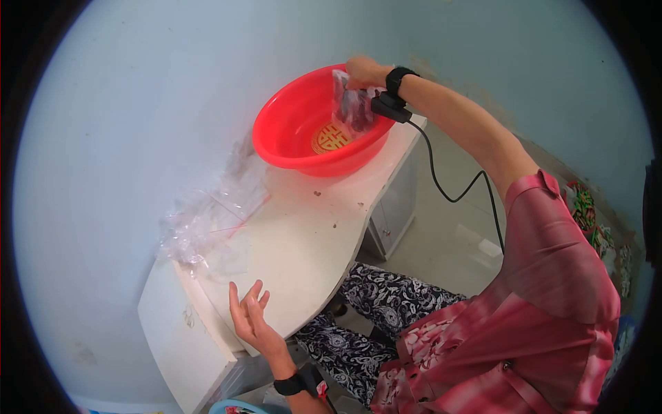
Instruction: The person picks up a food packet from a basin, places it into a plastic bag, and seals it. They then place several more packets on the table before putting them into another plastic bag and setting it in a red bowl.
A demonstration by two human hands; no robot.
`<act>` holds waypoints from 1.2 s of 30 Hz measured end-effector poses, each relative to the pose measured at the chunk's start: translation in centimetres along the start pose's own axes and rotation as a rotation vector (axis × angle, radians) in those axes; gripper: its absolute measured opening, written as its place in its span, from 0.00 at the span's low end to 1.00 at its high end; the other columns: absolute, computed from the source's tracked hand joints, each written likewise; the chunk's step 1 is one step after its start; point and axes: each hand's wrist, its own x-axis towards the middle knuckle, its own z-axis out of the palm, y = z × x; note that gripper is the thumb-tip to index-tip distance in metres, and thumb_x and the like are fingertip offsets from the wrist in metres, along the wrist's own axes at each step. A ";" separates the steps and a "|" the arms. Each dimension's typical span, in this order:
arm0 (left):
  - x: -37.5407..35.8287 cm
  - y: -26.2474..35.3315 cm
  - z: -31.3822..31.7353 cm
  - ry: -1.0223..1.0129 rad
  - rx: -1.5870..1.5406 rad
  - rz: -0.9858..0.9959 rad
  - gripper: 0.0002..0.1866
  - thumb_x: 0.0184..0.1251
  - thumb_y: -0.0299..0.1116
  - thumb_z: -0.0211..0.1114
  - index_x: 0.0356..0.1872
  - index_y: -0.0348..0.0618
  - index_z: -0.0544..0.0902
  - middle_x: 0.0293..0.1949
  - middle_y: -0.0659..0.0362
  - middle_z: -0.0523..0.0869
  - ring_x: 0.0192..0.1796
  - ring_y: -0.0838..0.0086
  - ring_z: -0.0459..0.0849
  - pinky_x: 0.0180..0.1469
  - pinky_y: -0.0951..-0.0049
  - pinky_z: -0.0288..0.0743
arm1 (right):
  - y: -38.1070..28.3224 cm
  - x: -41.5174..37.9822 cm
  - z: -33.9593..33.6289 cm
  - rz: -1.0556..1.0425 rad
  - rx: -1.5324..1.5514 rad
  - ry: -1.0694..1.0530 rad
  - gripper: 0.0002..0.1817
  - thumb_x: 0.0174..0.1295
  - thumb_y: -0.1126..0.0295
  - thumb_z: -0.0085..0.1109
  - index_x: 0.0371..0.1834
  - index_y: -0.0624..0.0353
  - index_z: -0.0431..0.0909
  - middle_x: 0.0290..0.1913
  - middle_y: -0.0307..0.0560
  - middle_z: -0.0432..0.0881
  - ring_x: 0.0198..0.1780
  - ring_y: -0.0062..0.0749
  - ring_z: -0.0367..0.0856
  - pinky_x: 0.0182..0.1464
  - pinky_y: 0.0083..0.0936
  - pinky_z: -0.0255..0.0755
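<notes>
A red basin (283, 131) with a yellow pattern on its inner bottom stands at the far end of the white table (296, 241). My right hand (363, 72) is at the basin's upper rim, its fingers closed on the top of a clear plastic bag (353, 110) with dark items inside. The bag hangs within the basin, on its right side. My left hand (252, 317) is raised over the near end of the table, fingers apart and nothing in it. Clear plastic bags (207, 224) lie in a loose pile beyond it, along the wall.
A black cable (452, 200) runs from the device on my right wrist. A white cabinet (394, 214) stands under the table. Below my left wrist is a light-blue container (234, 406). Colourful items (581, 207) lie on the floor at the far right.
</notes>
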 end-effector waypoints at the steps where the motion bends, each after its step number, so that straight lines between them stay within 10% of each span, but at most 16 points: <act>1: -0.1 -0.1 -0.1 -0.009 -0.001 -0.018 0.28 0.81 0.33 0.53 0.76 0.28 0.64 0.51 0.40 0.87 0.58 0.58 0.86 0.58 0.59 0.83 | 0.2 -0.1 0.3 0.029 -0.003 -0.043 0.19 0.51 0.62 0.72 0.33 0.72 0.85 0.30 0.65 0.85 0.36 0.55 0.88 0.39 0.44 0.79; 24: -2.3 -3.1 -1.6 -0.008 0.011 -0.043 0.23 0.81 0.30 0.54 0.70 0.27 0.70 0.43 0.49 0.87 0.45 0.68 0.86 0.53 0.67 0.83 | -3.2 -5.6 -4.2 -0.048 -0.213 0.195 0.19 0.61 0.55 0.64 0.44 0.59 0.85 0.44 0.53 0.88 0.50 0.51 0.86 0.53 0.45 0.75; 29: -2.7 -3.8 -2.5 0.024 0.003 -0.040 0.11 0.79 0.27 0.57 0.52 0.29 0.82 0.39 0.50 0.89 0.42 0.69 0.88 0.51 0.68 0.84 | -10.3 -11.8 -6.2 -0.273 0.307 0.180 0.09 0.73 0.69 0.56 0.44 0.63 0.82 0.34 0.45 0.86 0.34 0.26 0.83 0.37 0.24 0.74; 36: -3.2 -3.5 -2.2 0.068 -0.212 -0.082 0.08 0.78 0.26 0.59 0.48 0.31 0.82 0.38 0.52 0.90 0.41 0.72 0.88 0.48 0.72 0.82 | -21.8 -29.1 2.7 -0.684 0.992 -0.077 0.06 0.68 0.81 0.60 0.45 0.65 0.83 0.38 0.43 0.84 0.32 0.20 0.81 0.33 0.19 0.73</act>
